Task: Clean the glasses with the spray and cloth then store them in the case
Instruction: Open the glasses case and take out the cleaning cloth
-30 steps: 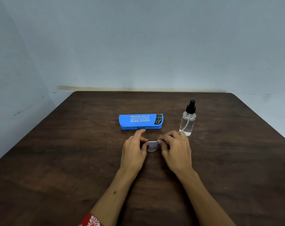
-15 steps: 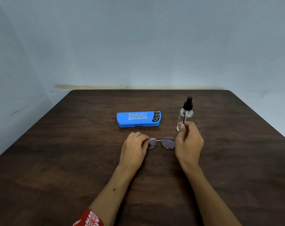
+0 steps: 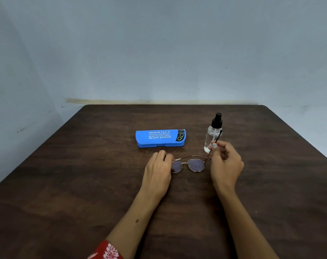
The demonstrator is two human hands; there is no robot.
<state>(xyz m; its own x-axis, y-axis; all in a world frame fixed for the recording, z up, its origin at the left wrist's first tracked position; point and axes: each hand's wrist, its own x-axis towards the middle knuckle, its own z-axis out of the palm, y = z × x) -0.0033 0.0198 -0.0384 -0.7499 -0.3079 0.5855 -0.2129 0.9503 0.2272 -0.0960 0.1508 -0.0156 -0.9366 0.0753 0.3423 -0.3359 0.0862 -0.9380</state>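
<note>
The left hand [image 3: 157, 170] covered the outer edge of the thin gold-rimmed round glasses [image 3: 189, 164], hiding its grip there. Small white print on the closed blue plastic case [image 3: 160, 138] was too fine to read. A red patterned sleeve [image 3: 107, 251] was cut off by the bottom edge.

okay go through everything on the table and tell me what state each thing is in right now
Case: closed, lying flat.
Spray bottle: upright, cap on, untouched.
Glasses: on the table, one temple swung open, the other folded.
Left hand: holds the glasses' left end.
Right hand: pinches the open temple.
Cloth: not in view.
</note>
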